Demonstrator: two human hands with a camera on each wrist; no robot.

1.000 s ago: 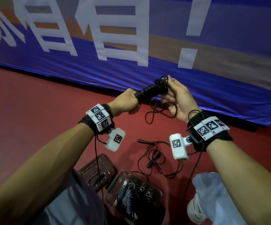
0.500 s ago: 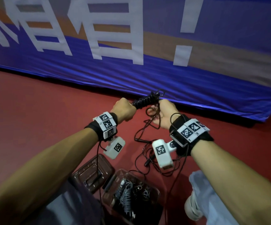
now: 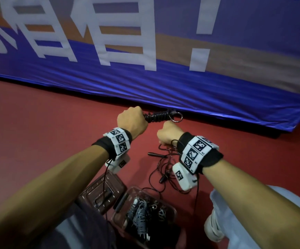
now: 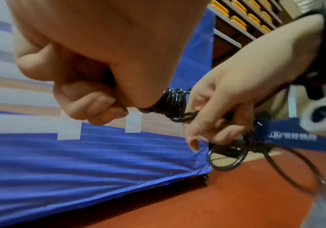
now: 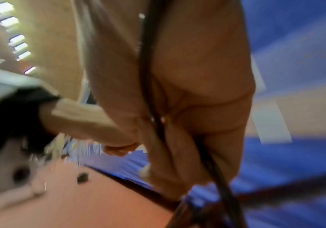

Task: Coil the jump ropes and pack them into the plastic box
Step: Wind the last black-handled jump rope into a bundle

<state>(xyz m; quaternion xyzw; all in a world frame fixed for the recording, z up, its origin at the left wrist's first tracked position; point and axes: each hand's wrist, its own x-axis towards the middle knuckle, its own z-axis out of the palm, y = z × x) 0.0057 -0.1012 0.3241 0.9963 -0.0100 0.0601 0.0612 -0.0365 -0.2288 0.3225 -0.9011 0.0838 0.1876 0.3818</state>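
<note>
My left hand grips a black jump rope bundle, its cord wound tightly round the handles, with a small loop sticking out at the right end. The left wrist view shows the same fist and the wound coil. Just below the coil, my right hand holds the loose cord in curled fingers; it hangs down to a tangle on the floor. The clear plastic box stands near my knees and holds several coiled ropes.
The box's lid lies on the red floor just left of the box. A blue banner runs along the far side, close behind my hands. My white shoe and trouser leg sit right of the box.
Both hands have dropped lower and moved out toward the banner. My right hand has left the coil's end and now holds the loose cord below it.
</note>
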